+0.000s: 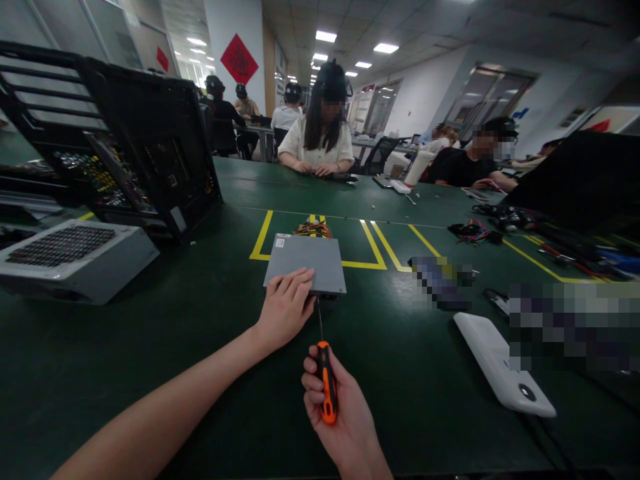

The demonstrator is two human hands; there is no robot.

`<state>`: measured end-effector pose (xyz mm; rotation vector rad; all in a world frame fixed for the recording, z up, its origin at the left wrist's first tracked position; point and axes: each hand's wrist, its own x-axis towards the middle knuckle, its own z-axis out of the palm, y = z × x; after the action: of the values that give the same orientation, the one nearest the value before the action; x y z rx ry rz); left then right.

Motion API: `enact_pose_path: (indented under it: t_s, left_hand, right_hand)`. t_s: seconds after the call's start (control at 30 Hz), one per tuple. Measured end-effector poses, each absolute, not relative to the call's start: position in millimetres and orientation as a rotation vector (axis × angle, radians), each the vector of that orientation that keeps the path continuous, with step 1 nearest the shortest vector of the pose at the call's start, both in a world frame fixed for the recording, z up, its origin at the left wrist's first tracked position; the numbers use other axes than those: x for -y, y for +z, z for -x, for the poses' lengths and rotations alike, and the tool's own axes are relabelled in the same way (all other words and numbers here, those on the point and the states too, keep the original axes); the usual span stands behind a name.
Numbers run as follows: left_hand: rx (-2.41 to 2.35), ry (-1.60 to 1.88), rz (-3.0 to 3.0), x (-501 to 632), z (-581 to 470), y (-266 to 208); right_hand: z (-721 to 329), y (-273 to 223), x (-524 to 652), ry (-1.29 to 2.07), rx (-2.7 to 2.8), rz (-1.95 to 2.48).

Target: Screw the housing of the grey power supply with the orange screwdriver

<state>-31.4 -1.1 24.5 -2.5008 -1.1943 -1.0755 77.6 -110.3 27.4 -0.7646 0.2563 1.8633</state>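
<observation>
We note the left hand [286, 308] atop the grey box [307, 255], fingers outstretched; nearer, the right hand [345, 410] fingers grip a screwdriver [327, 390].

a green table [200, 320] bears a grey box [307, 255], black case [140, 127] and white device [497, 363].

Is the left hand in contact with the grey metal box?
Touching: the head view shows the left hand resting its fingers on the grey metal box.

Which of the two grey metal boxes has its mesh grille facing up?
The far-left box, beside the black computer case; the other box, under the left hand, shows a solid top.
</observation>
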Motion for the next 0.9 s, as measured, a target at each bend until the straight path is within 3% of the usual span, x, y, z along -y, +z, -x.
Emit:
enact_pose_path:
  t_s: [0.9]
  left_hand:
    - [1.039,-1.109,2.542,14.5,49.6,31.4]
  right_hand:
    - [-98.1,19.1,136.1,1.903,-0.209,0.691]
